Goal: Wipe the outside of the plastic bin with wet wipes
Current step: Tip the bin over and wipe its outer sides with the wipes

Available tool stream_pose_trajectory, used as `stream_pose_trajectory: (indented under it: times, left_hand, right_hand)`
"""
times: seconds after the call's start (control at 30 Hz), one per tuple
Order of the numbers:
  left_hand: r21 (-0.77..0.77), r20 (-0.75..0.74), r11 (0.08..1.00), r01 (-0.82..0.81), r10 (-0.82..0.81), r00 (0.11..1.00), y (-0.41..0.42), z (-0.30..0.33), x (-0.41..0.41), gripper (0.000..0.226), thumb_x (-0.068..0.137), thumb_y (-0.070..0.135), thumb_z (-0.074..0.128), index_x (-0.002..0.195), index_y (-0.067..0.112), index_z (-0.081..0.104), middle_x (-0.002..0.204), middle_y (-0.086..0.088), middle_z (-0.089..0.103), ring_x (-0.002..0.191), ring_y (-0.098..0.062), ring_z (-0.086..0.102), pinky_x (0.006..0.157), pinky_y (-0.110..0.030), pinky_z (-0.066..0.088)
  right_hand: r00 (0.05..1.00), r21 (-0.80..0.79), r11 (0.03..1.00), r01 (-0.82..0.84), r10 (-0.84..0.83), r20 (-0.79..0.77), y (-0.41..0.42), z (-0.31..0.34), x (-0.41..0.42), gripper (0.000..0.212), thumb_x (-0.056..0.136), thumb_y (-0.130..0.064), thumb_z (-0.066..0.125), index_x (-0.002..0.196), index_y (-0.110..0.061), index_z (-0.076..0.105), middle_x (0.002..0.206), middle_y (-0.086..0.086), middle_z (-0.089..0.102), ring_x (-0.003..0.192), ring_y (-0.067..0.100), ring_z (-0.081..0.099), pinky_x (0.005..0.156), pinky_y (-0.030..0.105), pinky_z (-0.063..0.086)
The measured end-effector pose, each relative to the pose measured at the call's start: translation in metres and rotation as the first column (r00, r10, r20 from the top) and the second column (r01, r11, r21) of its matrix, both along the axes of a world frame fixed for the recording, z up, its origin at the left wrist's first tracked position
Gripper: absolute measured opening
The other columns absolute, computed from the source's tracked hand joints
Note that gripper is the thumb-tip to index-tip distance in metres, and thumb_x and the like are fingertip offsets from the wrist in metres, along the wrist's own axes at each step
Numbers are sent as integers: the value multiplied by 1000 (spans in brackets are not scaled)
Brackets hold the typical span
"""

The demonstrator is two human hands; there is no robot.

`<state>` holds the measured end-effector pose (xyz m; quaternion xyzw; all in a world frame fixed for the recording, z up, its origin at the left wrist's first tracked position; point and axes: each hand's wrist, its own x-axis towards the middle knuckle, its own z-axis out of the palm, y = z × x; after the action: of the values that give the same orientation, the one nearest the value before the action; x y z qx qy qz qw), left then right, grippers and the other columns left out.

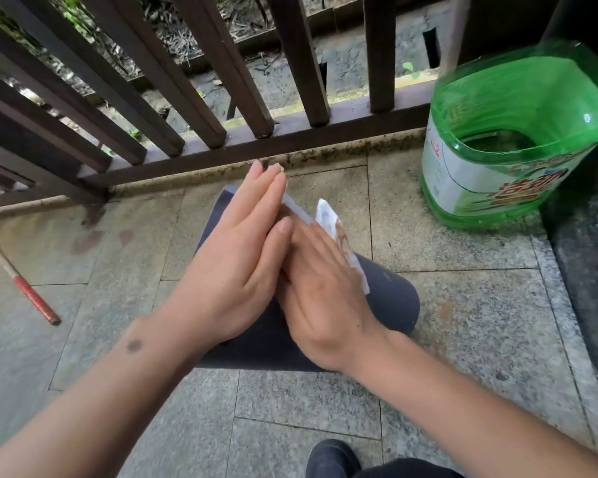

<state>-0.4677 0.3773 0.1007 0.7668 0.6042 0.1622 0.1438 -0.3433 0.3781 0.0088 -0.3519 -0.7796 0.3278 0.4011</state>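
Head view: dark bin (390, 298) lies on its side on the floor (463, 305), directly under both hands, long axis running from near the body away toward the railing (221, 132), tilted slightly left. Left hand (235, 270) is flat, fingers straight and together, pressed along the bin's upper left flank; grasping nothing, just bracing. Right hand (321, 288) is also flat, palm down on the bin's top right, pinning a wipe (335, 232) under its outer edge. Wipe sticks out past the fingers on the far-right side and shows brown smears, so it's picking up dirt. Thumbs overlap at the middle.

Judgement: wiping in progress, right hand is the working one. Exposed bin surface sits right of and nearer than that hand, rounded end. Next stroke likely runs along the long axis. Wipe looks fairly soiled; may need refolding.

Green bottle (511, 139) stands well off to the far right, uninvolved.
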Motion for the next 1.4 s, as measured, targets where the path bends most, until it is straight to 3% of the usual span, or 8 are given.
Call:
stream_pose_trajectory:
  times: [0.4, 0.53, 0.67, 0.83, 0.97, 1.13, 1.3, 1.4]
  left_hand:
    - [92, -181, 996, -21, 37, 983, 2, -1, -1, 50, 103, 24, 31, 148, 1, 38, 157, -8, 34, 150, -14, 21, 119, -19, 13]
    - [97, -198, 995, -15, 34, 980, 2, 0, 0, 51, 103, 25, 31, 148, 3, 37, 158, -7, 34, 150, -14, 21, 120, -22, 15]
    - [90, -132, 993, -78, 90, 987, 0, 0, -6, 52, 103, 28, 30, 149, 4, 37, 159, -5, 31, 150, -12, 19, 118, -16, 11]
    - [79, 27, 974, -214, 213, 977, 9, -4, -3, 65, 102, 52, 16, 148, 13, 40, 147, 14, 31, 149, -8, 16, 111, -4, 7]
    - [117, 98, 963, -242, 231, 968, 2, -5, -17, 65, 102, 56, 14, 134, 13, 52, 129, 36, 39, 138, 15, 22, 106, 0, 13]
    - [35, 107, 904, -426, 420, 901, -3, -8, -40, 70, 97, 56, 16, 150, 16, 38, 157, 8, 34, 146, 1, 21, 115, -10, 11]
    - [30, 111, 906, -422, 416, 902, 2, -7, -24, 60, 101, 43, 23, 148, 12, 42, 155, 0, 40, 144, -7, 29, 117, -21, 17]
    - [75, 84, 915, -397, 391, 917, -2, -6, -21, 55, 103, 39, 24, 138, 5, 51, 144, -4, 47, 136, -10, 37, 110, -12, 20]
  right_hand:
    - [972, -238, 956, 171, -124, 199, -14, -86, 66, 52, 105, -38, 19, 155, -24, 25, 158, -8, 35, 149, -6, 16, 125, 35, 16]
    - [966, -371, 902, 220, -148, 211, -21, -99, 80, 61, 103, -40, 15, 156, -15, 32, 158, 0, 41, 149, 11, 31, 124, 45, 21]
    - [953, -296, 912, 285, -234, 194, -22, -64, 51, 59, 103, -33, 15, 157, -14, 29, 161, 1, 37, 152, 13, 27, 126, 41, 14]
    - [989, -24, 993, 119, -116, 95, -5, 11, -36, 71, 96, -28, 49, 158, -6, 22, 166, 7, 25, 156, 20, 15, 126, 43, 10]
    - [983, 91, 996, 1, -17, 180, -3, -1, -31, 66, 101, -27, 48, 160, -13, 21, 168, 3, 22, 156, 16, 13, 128, 38, 5]
    - [910, -94, 979, 180, -129, 395, -15, -81, 45, 62, 103, -34, 23, 160, -13, 9, 169, 4, 12, 157, 18, 7, 127, 45, 9]
    - [909, -301, 882, 363, -264, 323, 2, -70, 33, 64, 102, -36, 16, 158, -5, 23, 166, 9, 25, 154, 20, 18, 127, 45, 12]
    - [951, -152, 950, 272, -241, 195, 7, -24, -17, 53, 104, -32, 24, 145, -7, 44, 146, 8, 51, 137, 27, 42, 118, 49, 27]
